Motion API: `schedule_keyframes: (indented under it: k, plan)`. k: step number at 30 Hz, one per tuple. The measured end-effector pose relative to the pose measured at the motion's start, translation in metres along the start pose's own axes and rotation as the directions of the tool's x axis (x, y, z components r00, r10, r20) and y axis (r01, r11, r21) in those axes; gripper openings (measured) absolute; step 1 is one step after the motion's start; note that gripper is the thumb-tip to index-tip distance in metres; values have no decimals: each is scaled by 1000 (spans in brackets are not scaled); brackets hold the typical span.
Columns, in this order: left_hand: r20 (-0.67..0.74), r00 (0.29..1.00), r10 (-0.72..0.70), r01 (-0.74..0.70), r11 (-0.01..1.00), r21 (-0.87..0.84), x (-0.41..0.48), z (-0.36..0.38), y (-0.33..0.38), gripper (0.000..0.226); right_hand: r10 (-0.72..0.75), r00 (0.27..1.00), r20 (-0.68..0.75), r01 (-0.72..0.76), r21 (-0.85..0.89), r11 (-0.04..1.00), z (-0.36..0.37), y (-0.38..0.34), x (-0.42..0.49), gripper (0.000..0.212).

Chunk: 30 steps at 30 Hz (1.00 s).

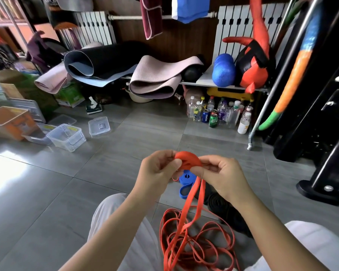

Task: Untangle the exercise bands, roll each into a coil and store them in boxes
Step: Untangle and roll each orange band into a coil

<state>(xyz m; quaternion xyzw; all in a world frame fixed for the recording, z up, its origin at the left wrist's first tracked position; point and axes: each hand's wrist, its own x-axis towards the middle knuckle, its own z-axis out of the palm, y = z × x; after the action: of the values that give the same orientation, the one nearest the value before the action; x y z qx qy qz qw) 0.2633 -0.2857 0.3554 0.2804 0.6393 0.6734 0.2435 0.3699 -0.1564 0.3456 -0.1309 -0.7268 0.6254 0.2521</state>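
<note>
- The left hand (159, 172) has its thumb and curled fingertips (164, 155) pinching the left edge of a small orange coil (188, 162).
- The right hand (223, 173) pinches the coil's right edge, thumb underneath and forefinger bent over the top.
- The coil is held in the air between the two hands, in front of the person's knees.
- Two strands of the same orange band (197, 196) hang from under the coil, side by side.
- The strands run down into a loose tangle (194, 245) of orange loops on the grey tiled floor (47, 192), between the pale trouser legs (125, 222).
- A blue band (186, 178) lies on the floor just beyond the hands, partly hidden by them, with a black heap (223, 206) beside it.
- Well off to the left, clear plastic boxes (67, 136) stand open on the floor, with a loose lid (99, 126) near them and an orange box (8, 122) further left.
</note>
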Motion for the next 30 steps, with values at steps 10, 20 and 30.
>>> schedule_keyframes:
  k: [10, 20, 30]
  plan:
    - [72, 997, 29, -54, 927, 372, 1, -3, 2, 21, 15, 1000, -18, -15, -36, 999, 3, 8, 0, 26]
    - [71, 993, 95, -118, 872, 476, 18, -7, 21, 23, -47, 999, -17, 45, -107, 993, -1, -2, 8, 17]
    - [127, 984, -129, 160, 945, -286, 10, 9, 11, 26, -102, 992, -68, 105, 43, 993, 0, -1, 10, 18]
